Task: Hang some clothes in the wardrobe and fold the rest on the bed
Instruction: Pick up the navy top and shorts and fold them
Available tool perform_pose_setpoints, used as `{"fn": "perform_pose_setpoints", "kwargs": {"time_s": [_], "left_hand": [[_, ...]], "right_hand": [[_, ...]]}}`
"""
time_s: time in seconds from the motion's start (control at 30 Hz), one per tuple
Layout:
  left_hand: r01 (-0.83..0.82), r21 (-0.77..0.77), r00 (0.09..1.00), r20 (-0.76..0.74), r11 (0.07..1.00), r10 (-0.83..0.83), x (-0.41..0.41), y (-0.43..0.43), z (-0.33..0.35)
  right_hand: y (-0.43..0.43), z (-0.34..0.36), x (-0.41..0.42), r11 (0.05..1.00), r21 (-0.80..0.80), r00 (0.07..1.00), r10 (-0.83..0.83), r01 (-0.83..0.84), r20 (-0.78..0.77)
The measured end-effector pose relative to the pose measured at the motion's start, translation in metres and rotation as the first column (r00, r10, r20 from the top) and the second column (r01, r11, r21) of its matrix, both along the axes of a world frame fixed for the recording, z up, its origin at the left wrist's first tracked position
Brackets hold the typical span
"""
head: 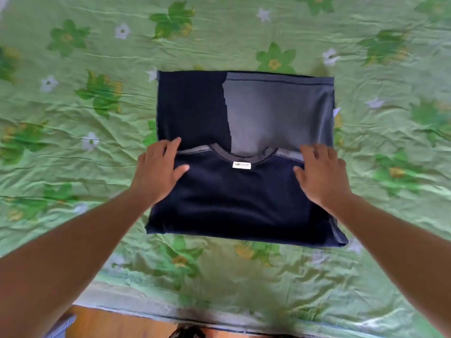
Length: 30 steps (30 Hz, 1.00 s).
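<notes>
A dark navy T-shirt (234, 196) lies partly folded on the bed, its collar with a white label facing me and a paler grey inside-out panel folded over at the far right. My left hand (158, 170) rests flat on the shirt's left shoulder, fingers spread. On the right shoulder lies my right hand (319, 174), fingers stretched out over the seam. Neither hand pinches the cloth as far as I can see. No hanger or wardrobe is in view.
The bed is covered by a wrinkled green sheet (73, 118) with flower print. Its near edge (170, 313) runs along the bottom, with wooden floor (117, 325) below it.
</notes>
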State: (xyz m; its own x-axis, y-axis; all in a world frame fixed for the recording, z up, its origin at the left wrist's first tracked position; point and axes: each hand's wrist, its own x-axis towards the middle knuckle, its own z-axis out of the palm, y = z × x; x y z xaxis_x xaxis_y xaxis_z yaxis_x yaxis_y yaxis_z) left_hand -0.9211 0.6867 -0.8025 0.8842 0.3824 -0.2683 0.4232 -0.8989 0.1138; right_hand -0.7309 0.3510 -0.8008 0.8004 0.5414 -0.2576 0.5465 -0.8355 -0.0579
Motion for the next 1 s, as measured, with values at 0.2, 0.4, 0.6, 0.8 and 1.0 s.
{"fn": "perform_pose_setpoints", "kwargs": {"time_s": [0.2,0.4,0.6,0.8,1.0], "left_hand": [[-0.030,-0.237,0.980,-0.200,0.971,-0.019,0.043,0.030,0.000],[-0.021,-0.272,0.988,0.141,0.962,0.061,0.073,0.062,0.015],[-0.037,-0.134,0.997,0.063,0.990,0.046,0.148,0.096,0.021],[-0.008,-0.020,0.999,0.046,1.000,0.008,0.200,0.128,0.001],[-0.057,0.171,0.984,0.173,0.984,0.027,0.202,0.102,-0.028]], "right_hand": [[0.004,-0.009,0.051,0.989,-0.144,0.979,-0.049,0.020,-0.200],[0.007,0.012,0.089,0.971,0.188,0.974,-0.113,0.150,-0.194],[0.050,0.014,0.169,0.998,0.070,0.998,0.003,0.001,-0.060],[0.081,-0.008,0.221,0.997,-0.075,0.999,0.028,-0.031,-0.043],[0.095,-0.030,0.197,0.997,-0.029,0.960,0.071,-0.066,0.271]]}}
